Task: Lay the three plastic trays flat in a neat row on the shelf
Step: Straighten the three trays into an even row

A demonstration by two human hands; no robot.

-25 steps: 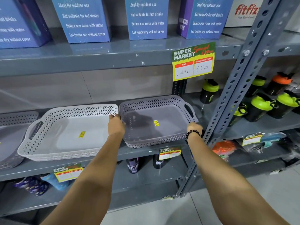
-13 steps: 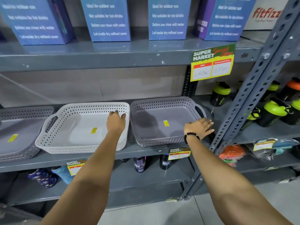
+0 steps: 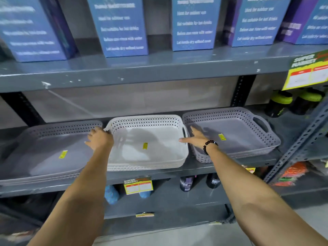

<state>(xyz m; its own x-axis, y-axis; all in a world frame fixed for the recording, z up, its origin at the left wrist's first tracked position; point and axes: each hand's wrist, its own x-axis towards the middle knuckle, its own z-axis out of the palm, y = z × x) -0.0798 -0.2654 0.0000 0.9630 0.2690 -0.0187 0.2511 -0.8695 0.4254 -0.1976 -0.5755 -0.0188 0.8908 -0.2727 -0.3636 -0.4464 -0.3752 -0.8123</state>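
Note:
Three perforated plastic trays lie flat side by side on the grey middle shelf (image 3: pixel 159 173). The left grey tray (image 3: pixel 44 157), the white middle tray (image 3: pixel 159 153) and the right grey tray (image 3: pixel 245 139) each carry a yellow sticker. My left hand (image 3: pixel 100 139) rests at the white tray's left handle, fingers spread over the gap to the left tray. At the white tray's right handle sits my right hand (image 3: pixel 198 139), wearing a dark bead bracelet, with fingers apart and the thumb pointing into the white tray. Neither hand clearly grips anything.
Blue boxes (image 3: pixel 122 25) line the shelf above. Black bottles with green lids (image 3: pixel 280 103) stand to the right of the trays, behind a slanted perforated steel upright (image 3: pixel 301 144). Price tags (image 3: pixel 138 187) hang on the shelf edges. Bottles and packets fill the lower shelf.
Both hands have left the right grey tray and shifted left to the two ends of the white tray. The view has panned left, bringing the left grey tray fully into sight.

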